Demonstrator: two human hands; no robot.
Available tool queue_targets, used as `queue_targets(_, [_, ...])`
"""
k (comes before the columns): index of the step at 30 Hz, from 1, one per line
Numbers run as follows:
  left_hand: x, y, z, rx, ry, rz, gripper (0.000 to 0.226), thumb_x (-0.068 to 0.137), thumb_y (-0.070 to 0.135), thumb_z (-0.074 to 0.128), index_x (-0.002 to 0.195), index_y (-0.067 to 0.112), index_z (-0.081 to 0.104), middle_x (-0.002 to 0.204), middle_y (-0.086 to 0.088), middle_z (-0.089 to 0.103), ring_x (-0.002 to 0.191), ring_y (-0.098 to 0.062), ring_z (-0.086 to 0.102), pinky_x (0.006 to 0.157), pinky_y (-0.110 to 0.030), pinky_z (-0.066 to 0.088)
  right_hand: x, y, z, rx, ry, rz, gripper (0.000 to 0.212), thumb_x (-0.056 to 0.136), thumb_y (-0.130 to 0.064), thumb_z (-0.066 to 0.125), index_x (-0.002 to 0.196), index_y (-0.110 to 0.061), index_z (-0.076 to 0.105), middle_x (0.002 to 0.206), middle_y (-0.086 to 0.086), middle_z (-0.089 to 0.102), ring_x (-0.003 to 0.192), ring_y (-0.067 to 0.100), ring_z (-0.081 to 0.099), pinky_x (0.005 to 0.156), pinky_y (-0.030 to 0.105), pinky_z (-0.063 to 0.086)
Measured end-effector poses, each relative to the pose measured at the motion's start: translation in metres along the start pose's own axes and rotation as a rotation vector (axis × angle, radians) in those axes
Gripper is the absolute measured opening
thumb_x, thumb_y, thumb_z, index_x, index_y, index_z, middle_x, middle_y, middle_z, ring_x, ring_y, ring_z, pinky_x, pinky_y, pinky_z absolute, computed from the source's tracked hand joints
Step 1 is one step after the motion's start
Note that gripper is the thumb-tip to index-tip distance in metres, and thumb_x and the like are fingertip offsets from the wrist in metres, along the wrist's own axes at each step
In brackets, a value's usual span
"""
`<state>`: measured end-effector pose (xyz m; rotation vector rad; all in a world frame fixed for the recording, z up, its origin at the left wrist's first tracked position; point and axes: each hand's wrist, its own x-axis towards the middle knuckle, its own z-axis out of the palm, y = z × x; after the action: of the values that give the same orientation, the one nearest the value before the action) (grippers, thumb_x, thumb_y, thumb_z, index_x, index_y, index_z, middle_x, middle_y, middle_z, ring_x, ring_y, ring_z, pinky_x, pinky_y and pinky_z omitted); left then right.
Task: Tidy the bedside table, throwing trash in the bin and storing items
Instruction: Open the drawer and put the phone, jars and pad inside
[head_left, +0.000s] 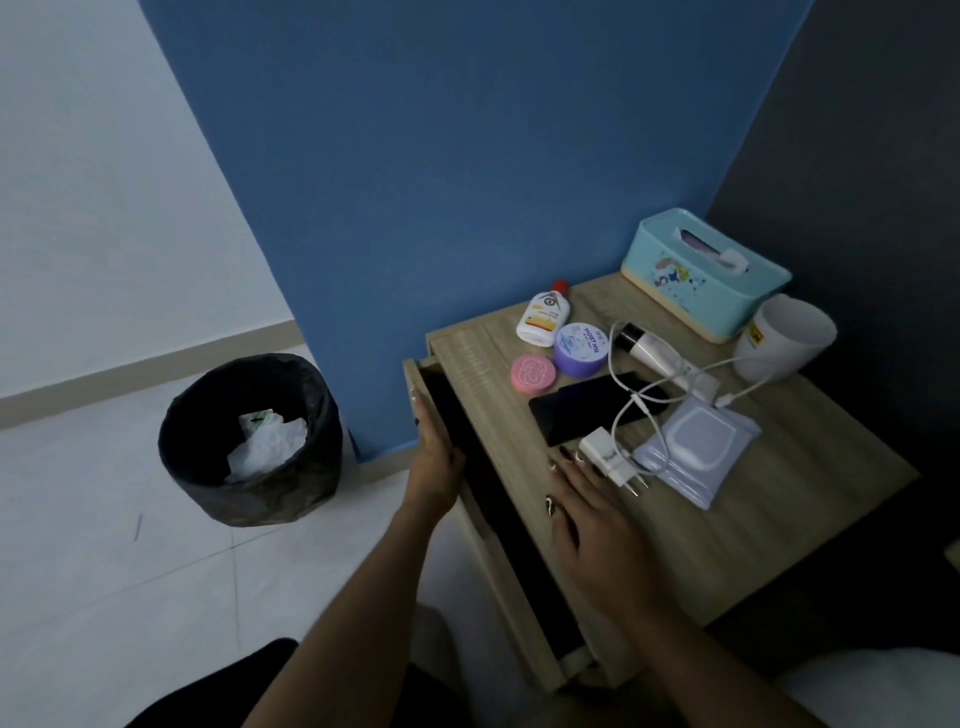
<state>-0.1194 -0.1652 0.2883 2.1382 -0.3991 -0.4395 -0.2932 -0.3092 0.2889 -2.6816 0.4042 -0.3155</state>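
Left hand (434, 452) grips drawer (421, 387) front edge (drawer partly pulled out). Right hand (587, 512) flat, fingers spread, on bedside table (769, 499) top, fingertips just beside charger plug (605, 454). Bin (249, 441) left of table, on floor.

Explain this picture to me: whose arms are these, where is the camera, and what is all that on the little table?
A person wears the camera on the head, looking down at bare hands. The left hand grips the front of the open drawer. The right hand lies flat on the bedside table, holding nothing, beside a white charger with its cable. Also there: a dark phone, a wipes pack, two round jars, two bottles, a tissue box and a white cup. The bin on the floor holds crumpled paper.
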Motion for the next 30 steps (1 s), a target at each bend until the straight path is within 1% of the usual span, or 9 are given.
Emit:
queue_targets(2, [-0.006, -0.008, -0.016, -0.014, 0.015, 0.021, 0.099, 0.09, 0.004, 0.049, 0.143, 0.035, -0.029, 0.152, -0.021, 0.029, 0.124, -0.035, 0.049, 0.101, -0.054, 0.045, 0.0, -0.002, -0.002, -0.017, -0.015, -0.002, 0.052, 0.097, -0.043, 0.025, 0.143, -0.026, 0.043, 0.153, -0.008, 0.036, 0.145, 0.008, 0.022, 0.113, 0.04, 0.035])
queue_targets(4, [-0.014, -0.015, -0.029, -0.024, 0.02, 0.044, 0.096, 0.092, 0.004, 0.049, 0.145, 0.035, -0.025, 0.158, -0.013, 0.015, 0.136, -0.032, 0.036, 0.109, -0.051, 0.038, 0.001, -0.002, -0.005, -0.027, -0.024, 0.001, 0.052, 0.097, -0.044, 0.024, 0.143, -0.027, 0.041, 0.153, -0.009, 0.035, 0.145, 0.008, 0.022, 0.113, 0.039, 0.035])
queue_targets(6, [-0.022, -0.023, -0.042, -0.01, 0.039, 0.081, 0.089, 0.096, 0.012, 0.047, 0.143, 0.037, -0.024, 0.161, -0.006, 0.001, 0.144, -0.028, 0.022, 0.114, -0.049, 0.031, 0.001, -0.004, -0.006, -0.024, -0.023, 0.003, 0.054, 0.096, -0.044, 0.023, 0.143, -0.027, 0.041, 0.154, -0.009, 0.035, 0.145, 0.008, 0.023, 0.113, 0.038, 0.035])
queue_targets(10, [-0.026, -0.046, -0.062, -0.004, 0.065, 0.073, 0.09, 0.097, 0.019, 0.047, 0.139, 0.043, -0.029, 0.161, 0.001, -0.012, 0.148, -0.023, 0.004, 0.118, -0.05, 0.02, 0.001, -0.004, -0.007, -0.048, -0.038, 0.003, 0.056, 0.095, -0.046, 0.02, 0.144, -0.027, 0.04, 0.154, -0.009, 0.034, 0.145, 0.008, 0.021, 0.115, 0.034, 0.032])
queue_targets(14, [-0.027, -0.057, -0.069, 0.01, 0.045, 0.069, 0.098, 0.095, 0.018, 0.05, 0.136, 0.048, -0.033, 0.16, 0.002, -0.019, 0.148, -0.023, 0.001, 0.118, -0.051, 0.02, 0.001, -0.002, -0.006, -0.066, -0.049, 0.016, 0.057, 0.095, -0.047, 0.019, 0.144, -0.028, 0.04, 0.154, -0.008, 0.035, 0.146, 0.008, 0.02, 0.115, 0.033, 0.031])
queue_targets(20, [-0.025, -0.057, -0.068, 0.012, 0.072, 0.083, 0.098, 0.095, 0.018, 0.05, 0.132, 0.053, -0.033, 0.16, 0.003, -0.017, 0.148, -0.021, -0.002, 0.118, -0.051, 0.019, 0.002, -0.002, -0.008, -0.053, -0.045, 0.016, 0.055, 0.095, -0.046, 0.023, 0.143, -0.026, 0.042, 0.153, -0.006, 0.036, 0.146, 0.011, 0.021, 0.113, 0.038, 0.036])
queue_targets(26, [-0.024, -0.057, -0.066, 0.017, 0.079, 0.089, 0.096, 0.095, 0.018, 0.048, 0.132, 0.054, -0.033, 0.161, 0.001, -0.014, 0.148, -0.023, 0.001, 0.117, -0.054, 0.021, 0.002, -0.003, -0.01, -0.019, -0.076, 0.021, 0.055, 0.095, -0.045, 0.024, 0.143, -0.024, 0.042, 0.154, -0.005, 0.035, 0.146, 0.01, 0.019, 0.114, 0.038, 0.034])
queue_targets(28, [-0.023, -0.058, -0.066, 0.012, 0.058, 0.128, 0.094, 0.096, 0.02, 0.047, 0.134, 0.052, -0.033, 0.16, 0.002, -0.015, 0.148, -0.022, -0.002, 0.118, -0.052, 0.018, 0.0, -0.007, -0.015, 0.028, -0.08, 0.005, 0.055, 0.094, -0.045, 0.027, 0.14, -0.023, 0.046, 0.151, -0.004, 0.04, 0.144, 0.01, 0.027, 0.112, 0.04, 0.038])
queue_targets(30, [-0.02, -0.064, -0.066, 0.037, 0.041, 0.161, 0.09, 0.096, 0.025, 0.045, 0.139, 0.044, -0.032, 0.16, -0.001, -0.011, 0.147, -0.021, 0.002, 0.117, -0.05, 0.019, 0.007, -0.012, -0.029, 0.093, -0.028, -0.015, 0.049, 0.092, -0.042, 0.035, 0.132, -0.021, 0.055, 0.139, -0.002, 0.054, 0.132, 0.009, 0.043, 0.102, 0.041, 0.048])
